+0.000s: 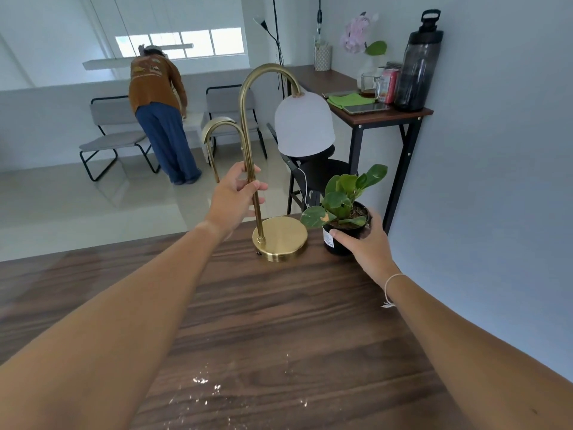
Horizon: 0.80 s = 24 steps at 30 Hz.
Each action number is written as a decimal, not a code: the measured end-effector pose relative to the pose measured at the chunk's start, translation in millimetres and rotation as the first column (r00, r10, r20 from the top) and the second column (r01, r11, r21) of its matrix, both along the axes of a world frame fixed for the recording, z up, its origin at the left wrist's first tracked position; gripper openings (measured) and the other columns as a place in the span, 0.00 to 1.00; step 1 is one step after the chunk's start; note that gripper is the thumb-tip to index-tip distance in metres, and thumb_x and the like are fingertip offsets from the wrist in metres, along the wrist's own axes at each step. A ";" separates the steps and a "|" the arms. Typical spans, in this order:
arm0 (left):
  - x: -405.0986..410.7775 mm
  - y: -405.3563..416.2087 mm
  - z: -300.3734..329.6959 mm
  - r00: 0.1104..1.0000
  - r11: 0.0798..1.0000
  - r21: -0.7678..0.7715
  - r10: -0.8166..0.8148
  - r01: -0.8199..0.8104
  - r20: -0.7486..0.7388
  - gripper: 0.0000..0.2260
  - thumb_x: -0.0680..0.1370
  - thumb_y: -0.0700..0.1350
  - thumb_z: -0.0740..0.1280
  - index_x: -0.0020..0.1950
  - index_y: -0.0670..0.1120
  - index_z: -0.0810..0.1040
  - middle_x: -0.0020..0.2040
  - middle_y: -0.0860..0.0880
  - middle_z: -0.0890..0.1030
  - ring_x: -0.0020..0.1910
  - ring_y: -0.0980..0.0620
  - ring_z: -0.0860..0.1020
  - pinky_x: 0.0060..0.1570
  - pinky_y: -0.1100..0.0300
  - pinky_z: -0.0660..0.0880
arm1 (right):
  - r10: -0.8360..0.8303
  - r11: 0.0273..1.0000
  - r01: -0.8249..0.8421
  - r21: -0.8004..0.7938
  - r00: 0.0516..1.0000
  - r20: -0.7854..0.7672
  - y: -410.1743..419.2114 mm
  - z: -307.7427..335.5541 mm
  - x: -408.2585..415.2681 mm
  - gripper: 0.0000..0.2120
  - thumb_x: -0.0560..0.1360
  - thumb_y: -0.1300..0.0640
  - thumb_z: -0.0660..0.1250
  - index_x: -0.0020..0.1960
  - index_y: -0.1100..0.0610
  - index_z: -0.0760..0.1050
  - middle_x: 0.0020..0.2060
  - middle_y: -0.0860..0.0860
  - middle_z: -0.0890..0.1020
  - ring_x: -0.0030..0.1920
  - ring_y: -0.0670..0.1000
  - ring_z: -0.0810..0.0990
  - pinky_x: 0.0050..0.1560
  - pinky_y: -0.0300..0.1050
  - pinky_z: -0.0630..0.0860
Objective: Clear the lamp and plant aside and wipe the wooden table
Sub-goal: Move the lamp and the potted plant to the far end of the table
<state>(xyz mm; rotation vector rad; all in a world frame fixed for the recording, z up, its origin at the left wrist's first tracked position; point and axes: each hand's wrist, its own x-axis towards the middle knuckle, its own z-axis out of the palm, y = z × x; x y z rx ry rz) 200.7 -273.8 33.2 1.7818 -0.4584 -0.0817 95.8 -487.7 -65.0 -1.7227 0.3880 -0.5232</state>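
A brass lamp (280, 238) with a curved stem and a white dome shade stands at the far edge of the dark wooden table (279, 321). My left hand (237, 193) is closed around its stem, above the round base. To the lamp's right sits a small green plant in a black pot (344, 212). My right hand (364, 240) grips the pot from the near right side. White crumbs (204, 386) lie scattered on the table near me.
A blue-grey wall runs along the table's right side. Behind stands a taller desk (412, 114) with a dark bottle, a can, a glass mug, a green cloth and a tablet. A black stool (313, 175) sits below it. A person (158, 116) bends over by grey chairs.
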 end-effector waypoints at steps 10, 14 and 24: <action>-36.0 35.1 -16.1 0.998 0.993 0.113 0.046 -0.040 -0.048 0.25 0.77 0.50 0.62 0.72 0.52 0.58 0.53 0.51 0.73 0.60 0.47 0.73 0.64 0.43 0.68 | -0.072 0.995 0.067 -0.072 0.995 -0.068 11.1 12.7 -37.9 0.45 0.66 0.45 0.75 0.75 0.49 0.53 0.72 0.49 0.66 0.71 0.51 0.65 0.67 0.49 0.64; -73.2 62.6 -17.4 1.000 0.984 0.181 0.001 0.002 -0.014 0.24 0.77 0.51 0.61 0.72 0.52 0.60 0.50 0.53 0.76 0.53 0.55 0.75 0.64 0.46 0.68 | -0.122 0.987 0.111 -0.116 0.989 -0.086 27.9 23.2 -82.5 0.44 0.67 0.41 0.72 0.75 0.49 0.53 0.73 0.48 0.65 0.71 0.51 0.64 0.69 0.49 0.63; -169.7 138.2 -49.7 0.980 0.902 0.420 -0.165 0.103 0.114 0.21 0.78 0.53 0.58 0.70 0.52 0.64 0.66 0.45 0.73 0.59 0.48 0.74 0.62 0.53 0.67 | -0.240 0.860 0.066 -0.506 0.927 -0.288 111.2 21.4 -255.3 0.26 0.75 0.45 0.64 0.71 0.51 0.65 0.71 0.49 0.68 0.70 0.51 0.67 0.68 0.45 0.62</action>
